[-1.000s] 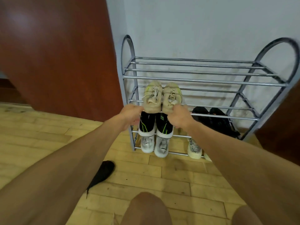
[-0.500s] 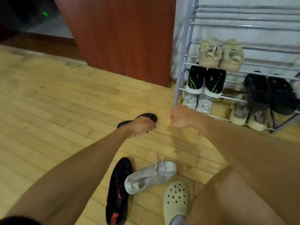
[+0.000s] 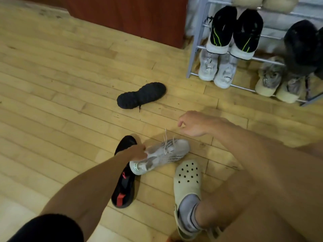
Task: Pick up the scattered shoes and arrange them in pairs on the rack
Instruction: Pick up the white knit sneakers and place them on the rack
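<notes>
Grey metal wire shoe rack (image 3: 192,49) far right, against wall; pairs on its shelves. Black upturned shoe (image 3: 141,95) on wooden plank floor (image 3: 61,102), left of rack. Nearer: white lace-up sneaker (image 3: 162,155) overlapping black sandal with red straps (image 3: 123,186) at its left. Cream perforated clog (image 3: 187,179) right of sneaker.

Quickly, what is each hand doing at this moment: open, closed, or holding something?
Left hand: closed on the heel end of the white sneaker on the floor.
Right hand: open, fingers loosely curled, holding nothing, above the floor.
</notes>
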{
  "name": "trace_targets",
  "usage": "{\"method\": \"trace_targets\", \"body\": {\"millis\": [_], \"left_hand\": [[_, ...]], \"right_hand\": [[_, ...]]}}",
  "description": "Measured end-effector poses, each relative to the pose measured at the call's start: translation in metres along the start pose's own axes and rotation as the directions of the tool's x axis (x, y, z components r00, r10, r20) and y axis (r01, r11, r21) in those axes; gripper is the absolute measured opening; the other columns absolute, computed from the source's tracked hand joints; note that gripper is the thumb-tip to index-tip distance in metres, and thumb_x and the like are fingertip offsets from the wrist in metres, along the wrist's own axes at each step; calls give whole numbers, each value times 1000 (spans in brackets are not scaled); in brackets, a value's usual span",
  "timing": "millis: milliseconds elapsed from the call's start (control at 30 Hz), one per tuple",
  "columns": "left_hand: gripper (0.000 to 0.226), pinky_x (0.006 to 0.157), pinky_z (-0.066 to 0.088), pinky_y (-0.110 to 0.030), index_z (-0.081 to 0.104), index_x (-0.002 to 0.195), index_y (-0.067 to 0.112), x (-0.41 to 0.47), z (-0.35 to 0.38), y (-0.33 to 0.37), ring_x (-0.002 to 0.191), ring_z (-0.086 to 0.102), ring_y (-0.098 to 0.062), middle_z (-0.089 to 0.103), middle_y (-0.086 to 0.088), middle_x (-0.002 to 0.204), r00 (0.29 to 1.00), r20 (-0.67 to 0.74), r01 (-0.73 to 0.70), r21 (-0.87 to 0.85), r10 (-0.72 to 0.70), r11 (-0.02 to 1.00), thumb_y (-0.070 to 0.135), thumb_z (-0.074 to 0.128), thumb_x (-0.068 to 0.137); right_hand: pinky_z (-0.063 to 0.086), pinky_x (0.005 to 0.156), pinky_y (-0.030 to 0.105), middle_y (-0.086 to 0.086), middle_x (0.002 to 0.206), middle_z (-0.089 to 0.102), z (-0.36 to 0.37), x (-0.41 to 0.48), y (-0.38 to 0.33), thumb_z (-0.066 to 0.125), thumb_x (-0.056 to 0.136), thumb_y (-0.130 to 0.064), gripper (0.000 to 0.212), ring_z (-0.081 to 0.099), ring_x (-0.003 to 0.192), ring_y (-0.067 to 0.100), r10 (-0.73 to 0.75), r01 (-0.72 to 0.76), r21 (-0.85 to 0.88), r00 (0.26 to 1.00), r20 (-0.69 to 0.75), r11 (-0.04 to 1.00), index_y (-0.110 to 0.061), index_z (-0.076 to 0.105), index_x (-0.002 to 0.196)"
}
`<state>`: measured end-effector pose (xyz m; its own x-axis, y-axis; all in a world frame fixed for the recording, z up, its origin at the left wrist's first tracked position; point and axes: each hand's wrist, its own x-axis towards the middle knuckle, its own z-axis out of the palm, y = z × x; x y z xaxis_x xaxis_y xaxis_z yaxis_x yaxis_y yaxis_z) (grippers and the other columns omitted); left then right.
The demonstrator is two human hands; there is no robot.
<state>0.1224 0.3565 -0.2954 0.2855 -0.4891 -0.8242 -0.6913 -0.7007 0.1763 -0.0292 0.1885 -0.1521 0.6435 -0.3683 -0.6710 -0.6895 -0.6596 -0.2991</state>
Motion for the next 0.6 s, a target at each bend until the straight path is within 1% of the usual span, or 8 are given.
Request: {"method": "trace_targets", "body": {"millis": [67, 133, 200, 300, 333, 400, 500, 600], "left_hand": [[46, 80, 46, -35, 45, 133, 8, 8, 10, -1, 111, 57, -34, 55, -18, 128, 1000, 27, 7, 56, -8, 998, 25, 45, 90], [43, 90, 48, -43, 48, 130, 9, 15, 15, -2, 113, 55, -36, 53, -17, 131, 999, -21, 45, 110, -43, 993, 27, 41, 91], [37, 90, 48, -44, 54, 120, 4, 17, 15, 0, 109, 58, -36, 60, -18, 122, 997, -49, 62, 73, -58, 995, 24, 42, 91], [17, 61, 46, -31, 61, 91, 1, 7, 13, 6, 82, 64, -28, 66, -17, 90, 999, 47, -4, 7, 4, 1000, 12, 49, 87], [8, 54, 43, -25, 59, 81, 6, 4, 13, 6, 70, 60, -22, 61, -11, 77, 997, 77, 4, -32, -1, 999, 9, 53, 84], [5, 51, 44, -21, 57, 77, 11, -7, 12, 7, 62, 55, -15, 56, -2, 69, 993, 110, 60, -184, -40, 981, 7, 59, 80], [7, 58, 50, -24, 63, 84, 7, -21, 5, 7, 71, 58, -19, 62, -8, 77, 986, 150, 122, -389, -68, 913, 6, 64, 78], [4, 57, 51, -25, 60, 79, 6, -42, -13, 15, 67, 56, -20, 59, -14, 79, 995, 101, 79, -552, -28, 830, 7, 63, 81]], "right_hand": [[41, 99, 33, 6, 138, 53, -4, 2, -1, 46, 97, -22, 36, 51, 126, 23, -29, 29, -1, 1000, 3, 1000, -15, 55, 131], [41, 100, 33, 5, 138, 53, -7, 5, 0, 47, 96, -23, 37, 51, 125, 23, -41, 41, 5, 999, 6, 999, -18, 54, 132], [41, 99, 33, 4, 137, 54, -9, 9, 0, 48, 96, -24, 37, 51, 124, 23, -35, 34, 19, 999, 14, 999, -19, 54, 133], [42, 96, 32, 4, 134, 57, -11, 9, -3, 48, 95, -24, 35, 53, 121, 23, -39, 38, 25, 999, 21, 999, -20, 57, 129], [43, 95, 32, 4, 132, 58, -12, 8, -4, 49, 95, -24, 34, 54, 119, 23, -44, 44, 22, 999, 24, 999, -19, 58, 128], [43, 90, 30, 4, 130, 59, -14, 1, -7, 50, 95, -24, 34, 55, 118, 23, -49, 49, 7, 998, 30, 999, -18, 58, 127], [47, 91, 35, 9, 128, 62, -16, -12, -12, 50, 94, -20, 35, 58, 115, 27, -48, 48, 4, 999, -6, 999, -10, 60, 125], [49, 89, 36, 15, 129, 60, -19, -27, -9, 50, 92, -20, 41, 58, 113, 30, 4, -3, 32, 999, -51, 999, -7, 54, 131]]}}
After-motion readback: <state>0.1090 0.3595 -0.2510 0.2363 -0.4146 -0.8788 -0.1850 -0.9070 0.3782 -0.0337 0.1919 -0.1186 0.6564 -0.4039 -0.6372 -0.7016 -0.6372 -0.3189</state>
